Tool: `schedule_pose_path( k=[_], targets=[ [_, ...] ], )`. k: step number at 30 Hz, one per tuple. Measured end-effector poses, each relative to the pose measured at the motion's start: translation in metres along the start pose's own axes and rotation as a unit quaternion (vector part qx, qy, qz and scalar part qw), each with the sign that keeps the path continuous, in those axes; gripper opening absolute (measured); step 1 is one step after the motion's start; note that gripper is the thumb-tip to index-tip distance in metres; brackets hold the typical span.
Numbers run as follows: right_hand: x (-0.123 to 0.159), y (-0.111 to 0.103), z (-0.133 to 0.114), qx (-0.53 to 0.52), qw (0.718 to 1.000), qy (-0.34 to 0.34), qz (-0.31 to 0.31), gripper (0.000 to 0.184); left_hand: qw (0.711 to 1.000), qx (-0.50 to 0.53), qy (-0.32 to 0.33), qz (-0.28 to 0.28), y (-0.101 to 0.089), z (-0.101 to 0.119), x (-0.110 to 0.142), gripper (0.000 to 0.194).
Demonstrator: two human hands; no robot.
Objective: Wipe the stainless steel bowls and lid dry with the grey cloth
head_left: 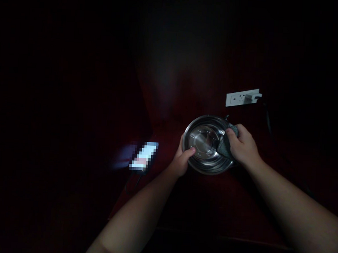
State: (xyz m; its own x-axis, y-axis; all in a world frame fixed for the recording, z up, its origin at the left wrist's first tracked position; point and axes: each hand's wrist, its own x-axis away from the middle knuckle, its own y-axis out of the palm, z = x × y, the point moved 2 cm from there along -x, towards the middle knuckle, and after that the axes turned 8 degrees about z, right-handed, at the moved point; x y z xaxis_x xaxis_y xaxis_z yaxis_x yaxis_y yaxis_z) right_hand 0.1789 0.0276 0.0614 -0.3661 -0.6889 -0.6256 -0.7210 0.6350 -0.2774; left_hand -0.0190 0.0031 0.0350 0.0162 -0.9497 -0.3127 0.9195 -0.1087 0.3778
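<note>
A shiny metal bowl (204, 141) is tilted so that its inside faces me. My left hand (183, 157) grips its left rim, thumb over the inside and fingers behind. On the right side, my right hand (243, 145) is closed on a dark grey-green cloth (227, 144), which lies against the bowl's inner wall and over its right rim. Part of the cloth is hidden under the fingers. Whether the bowl's underside rests on anything is too dark to make out.
Left of the bowl is a lit phone (144, 156), its screen blurred, with a thin cable below it. A white wall socket (242, 97) with a plug (253, 96) in it is behind the bowl. The dark red tabletop (193, 203) has a front edge towards me.
</note>
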Motion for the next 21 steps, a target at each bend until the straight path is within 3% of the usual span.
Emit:
schedule_pose_path(
  k=[8,21],
  targets=[
    [0.0007,0.001,0.0023,0.002,1.0,0.009,-0.002,0.024,1.0,0.006,0.006,0.001,-0.0005,-0.001,-0.0003,0.068],
    [0.0023,0.0017,0.0024,-0.008,1.0,0.0,-0.01,0.024,0.999,-0.006,-0.012,0.033,-0.0039,0.0006,-0.0052,0.042]
  ],
)
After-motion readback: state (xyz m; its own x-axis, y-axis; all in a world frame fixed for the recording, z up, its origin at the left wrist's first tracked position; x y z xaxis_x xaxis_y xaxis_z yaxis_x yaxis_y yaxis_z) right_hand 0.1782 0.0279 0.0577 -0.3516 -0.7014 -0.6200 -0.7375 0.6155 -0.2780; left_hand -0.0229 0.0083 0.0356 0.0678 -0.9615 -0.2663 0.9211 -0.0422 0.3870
